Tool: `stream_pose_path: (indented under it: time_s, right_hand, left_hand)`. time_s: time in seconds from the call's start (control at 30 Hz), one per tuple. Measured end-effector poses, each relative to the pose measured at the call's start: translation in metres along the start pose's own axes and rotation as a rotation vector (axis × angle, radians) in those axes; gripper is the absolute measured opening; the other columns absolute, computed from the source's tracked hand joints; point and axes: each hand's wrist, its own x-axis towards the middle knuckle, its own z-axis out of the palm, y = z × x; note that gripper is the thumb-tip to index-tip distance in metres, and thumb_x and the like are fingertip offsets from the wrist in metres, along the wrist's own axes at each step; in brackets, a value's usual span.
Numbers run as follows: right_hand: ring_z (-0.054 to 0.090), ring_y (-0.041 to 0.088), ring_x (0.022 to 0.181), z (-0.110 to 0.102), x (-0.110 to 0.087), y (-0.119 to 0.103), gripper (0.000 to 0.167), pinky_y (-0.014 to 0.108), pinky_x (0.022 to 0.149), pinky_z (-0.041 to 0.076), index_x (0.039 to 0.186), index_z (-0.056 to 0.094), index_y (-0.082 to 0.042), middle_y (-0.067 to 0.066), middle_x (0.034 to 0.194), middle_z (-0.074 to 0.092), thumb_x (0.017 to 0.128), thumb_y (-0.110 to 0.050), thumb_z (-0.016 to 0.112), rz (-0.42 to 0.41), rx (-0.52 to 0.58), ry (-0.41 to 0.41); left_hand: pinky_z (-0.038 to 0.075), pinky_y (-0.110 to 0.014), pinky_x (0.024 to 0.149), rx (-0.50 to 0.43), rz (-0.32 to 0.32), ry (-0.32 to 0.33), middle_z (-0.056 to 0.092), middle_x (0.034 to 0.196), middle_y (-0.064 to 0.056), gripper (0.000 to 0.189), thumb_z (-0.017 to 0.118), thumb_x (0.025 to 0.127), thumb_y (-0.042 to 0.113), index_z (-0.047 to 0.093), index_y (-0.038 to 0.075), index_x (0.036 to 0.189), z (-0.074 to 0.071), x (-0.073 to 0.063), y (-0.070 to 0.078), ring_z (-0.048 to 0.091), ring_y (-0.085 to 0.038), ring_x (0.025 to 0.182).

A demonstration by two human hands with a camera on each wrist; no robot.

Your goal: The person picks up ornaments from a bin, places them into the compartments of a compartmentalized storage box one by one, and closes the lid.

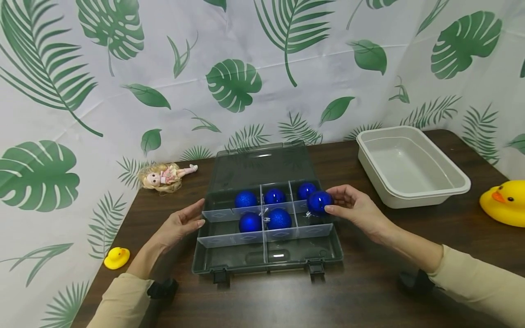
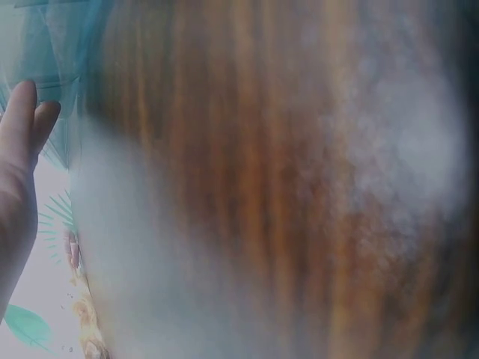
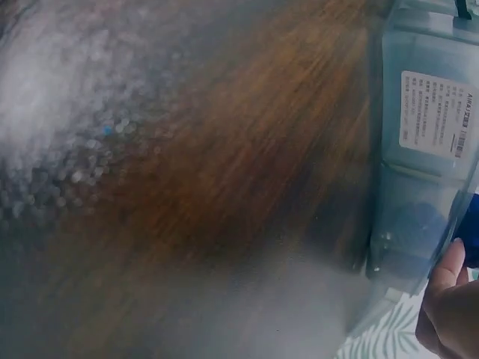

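Left hand (image 1: 178, 227) extends, thumb and fingers (image 1: 192, 211) parted; right hand (image 1: 358, 212) pinches between thumb and fingers; both forearms (image 1: 416, 248) slant inward, wrists (image 1: 157, 246) well apart

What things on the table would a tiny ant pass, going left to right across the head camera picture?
Little yellow duck → doll → see-through divided box → pale tub → big yellow duck.
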Motion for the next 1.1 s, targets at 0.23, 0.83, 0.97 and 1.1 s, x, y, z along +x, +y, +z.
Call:
stream_pose_path:
  time_s: [0.23,0.83,0.97,1.1]
  right_hand:
    - [0.057,0.008,0.095,0.007,-0.001,0.007,0.043,0.016,0.082,0.048,0.119,0.048,0.006,0.01,0.111,0.057,0.086,-0.012,0.069,-0.044,-0.002,0.019]
    - [0.06,0.006,0.092,-0.005,0.012,0.001,0.031,0.018,0.082,0.05,0.114,0.051,0.0,-0.003,0.102,0.062,0.092,-0.02,0.062,0.037,0.166,0.052]
    - [0.059,0.008,0.095,-0.019,0.039,-0.005,0.038,0.018,0.083,0.05,0.125,0.045,0.005,-0.002,0.106,0.061,0.096,-0.016,0.055,0.116,0.232,0.069]
    - [0.053,0.024,0.117,-0.025,0.075,-0.004,0.049,0.029,0.098,0.044,0.141,0.03,0.009,0.021,0.132,0.049,0.1,-0.012,0.045,0.22,0.202,0.032]
  left_hand:
    - [0.041,-0.012,0.091,-0.003,0.001,-0.006,0.013,0.155,-0.022,0.07,0.057,0.093,0.008,0.016,-0.001,0.149,0.0,0.0,0.0,0.019,-0.039,0.139]
    - [0.041,-0.014,0.093,0.0,-0.012,-0.019,0.015,0.155,-0.021,0.069,0.057,0.094,0.011,0.017,0.0,0.149,-0.003,0.0,0.002,0.025,-0.034,0.137]
    - [0.041,-0.019,0.097,-0.053,-0.046,0.011,0.016,0.154,-0.023,0.066,0.051,0.098,0.018,0.014,-0.001,0.149,-0.009,0.006,0.009,0.024,-0.033,0.138]
    - [0.033,-0.03,0.106,-0.161,-0.095,0.097,0.014,0.154,-0.025,0.064,0.038,0.102,0.026,0.007,-0.005,0.149,-0.015,0.023,0.021,0.02,-0.036,0.14]
